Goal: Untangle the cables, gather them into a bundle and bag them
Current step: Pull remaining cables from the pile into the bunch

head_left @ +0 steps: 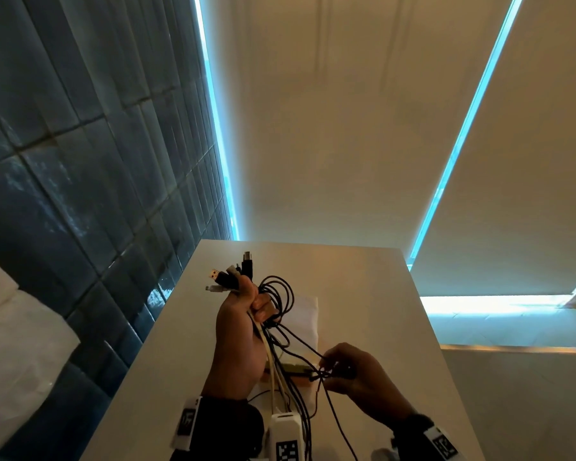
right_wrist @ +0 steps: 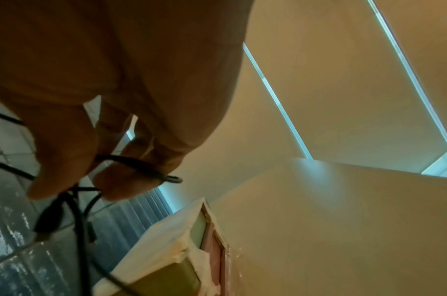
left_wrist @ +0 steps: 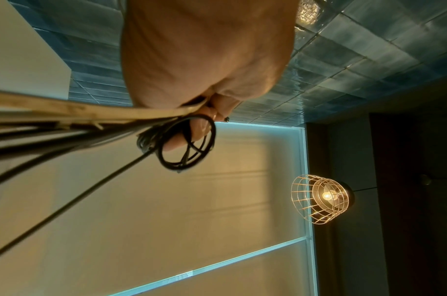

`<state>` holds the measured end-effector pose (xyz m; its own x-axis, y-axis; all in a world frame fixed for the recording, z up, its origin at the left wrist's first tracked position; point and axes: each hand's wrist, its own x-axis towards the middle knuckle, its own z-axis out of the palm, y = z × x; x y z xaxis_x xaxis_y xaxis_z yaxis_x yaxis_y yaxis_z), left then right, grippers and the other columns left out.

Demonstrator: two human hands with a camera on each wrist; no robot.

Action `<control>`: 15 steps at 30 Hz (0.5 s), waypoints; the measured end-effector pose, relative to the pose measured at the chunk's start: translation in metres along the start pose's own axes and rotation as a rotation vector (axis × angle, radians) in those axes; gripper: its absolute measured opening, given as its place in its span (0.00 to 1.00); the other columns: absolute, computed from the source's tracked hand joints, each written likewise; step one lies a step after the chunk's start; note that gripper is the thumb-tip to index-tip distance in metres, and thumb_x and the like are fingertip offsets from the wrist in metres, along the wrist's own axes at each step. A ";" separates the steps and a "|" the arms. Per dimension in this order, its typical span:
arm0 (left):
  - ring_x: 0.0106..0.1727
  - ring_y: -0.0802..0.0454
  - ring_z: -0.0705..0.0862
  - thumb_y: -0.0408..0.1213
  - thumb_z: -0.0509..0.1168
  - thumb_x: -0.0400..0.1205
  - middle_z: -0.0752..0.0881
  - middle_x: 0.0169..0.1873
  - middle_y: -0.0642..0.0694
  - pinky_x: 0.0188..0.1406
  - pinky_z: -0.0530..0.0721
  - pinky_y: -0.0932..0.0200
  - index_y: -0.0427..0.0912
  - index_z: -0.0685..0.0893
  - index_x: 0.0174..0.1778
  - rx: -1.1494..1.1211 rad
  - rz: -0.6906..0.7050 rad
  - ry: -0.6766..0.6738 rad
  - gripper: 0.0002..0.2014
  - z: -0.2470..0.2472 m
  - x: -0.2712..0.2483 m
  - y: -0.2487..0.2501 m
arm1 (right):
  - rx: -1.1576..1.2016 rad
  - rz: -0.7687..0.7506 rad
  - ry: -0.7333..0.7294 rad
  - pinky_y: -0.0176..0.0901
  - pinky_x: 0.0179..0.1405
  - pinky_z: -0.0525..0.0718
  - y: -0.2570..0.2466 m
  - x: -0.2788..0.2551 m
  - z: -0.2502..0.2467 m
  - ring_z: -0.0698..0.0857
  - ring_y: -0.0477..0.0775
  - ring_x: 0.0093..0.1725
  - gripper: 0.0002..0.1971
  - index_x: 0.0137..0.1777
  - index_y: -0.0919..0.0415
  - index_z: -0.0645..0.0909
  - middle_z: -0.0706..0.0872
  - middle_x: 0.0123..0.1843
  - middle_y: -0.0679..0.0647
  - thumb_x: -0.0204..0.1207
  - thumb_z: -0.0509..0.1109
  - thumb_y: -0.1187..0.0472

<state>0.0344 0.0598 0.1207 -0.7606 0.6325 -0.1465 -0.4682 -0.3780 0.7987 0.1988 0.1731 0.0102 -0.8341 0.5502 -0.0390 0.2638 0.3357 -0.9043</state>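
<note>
Mid-task, gathering stage. The left hand [head_left: 238, 331] is raised over the white table [head_left: 379, 327] with fingers curled round a bunch of cables [head_left: 273, 347], black and cream-white ones together. Several plug ends [head_left: 233, 272] stick up out of the top of the fist: a USB-A plug, a thin white connector, a few black ones. So those ends look already sorted and lined up. A black cable loop [head_left: 278, 292] hangs beside the fist on its right; the left wrist view shows the same loop [left_wrist: 189, 144] coiled against the fingertips.

The right hand [head_left: 353, 369], lower and nearer, pinches a thin black cable [head_left: 300, 344] between thumb and fingertips. In the right wrist view a black cable [right_wrist: 131, 162] runs across the finger pads and a black plug [right_wrist: 48, 220] dangles below them. Strands cross each other between the two hands, so untangling is judged unfinished there. The long tails drop toward the near edge past the wrist cameras, loose and not coiled.

The bag [head_left: 308, 324], whitish and flat, lies on the table under the hands, just beyond them. The right wrist view shows it has something pink and yellow-green at its near end [right_wrist: 192, 250]; what that is cannot be told. No cable is seen inside it.

Judgement: ends partly gathered, last tangle being worked. Left to do: free the crossed strands, coil the tails into one bundle, bag it.
</note>
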 end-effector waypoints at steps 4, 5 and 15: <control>0.22 0.59 0.60 0.47 0.55 0.87 0.63 0.22 0.54 0.31 0.61 0.59 0.46 0.67 0.30 0.011 0.026 0.035 0.19 -0.007 0.003 0.001 | 0.158 0.036 0.065 0.40 0.42 0.87 0.003 -0.009 -0.010 0.88 0.45 0.40 0.09 0.47 0.58 0.87 0.91 0.40 0.54 0.70 0.77 0.71; 0.22 0.59 0.60 0.47 0.55 0.87 0.63 0.22 0.54 0.31 0.62 0.58 0.46 0.68 0.31 0.016 0.030 0.044 0.18 -0.009 0.003 0.002 | 0.224 0.026 0.102 0.40 0.38 0.85 0.003 -0.011 -0.015 0.86 0.48 0.36 0.09 0.47 0.60 0.87 0.90 0.38 0.57 0.70 0.76 0.72; 0.22 0.59 0.60 0.49 0.56 0.85 0.64 0.21 0.54 0.33 0.62 0.56 0.46 0.65 0.30 0.048 0.045 0.059 0.19 -0.014 0.008 0.001 | 0.974 0.090 0.521 0.43 0.35 0.78 0.020 -0.007 -0.019 0.79 0.53 0.35 0.04 0.43 0.70 0.82 0.82 0.38 0.59 0.74 0.66 0.73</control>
<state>0.0218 0.0547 0.1116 -0.8061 0.5742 -0.1429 -0.4119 -0.3712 0.8322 0.2194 0.1905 0.0006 -0.4645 0.8737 -0.1446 -0.3719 -0.3407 -0.8635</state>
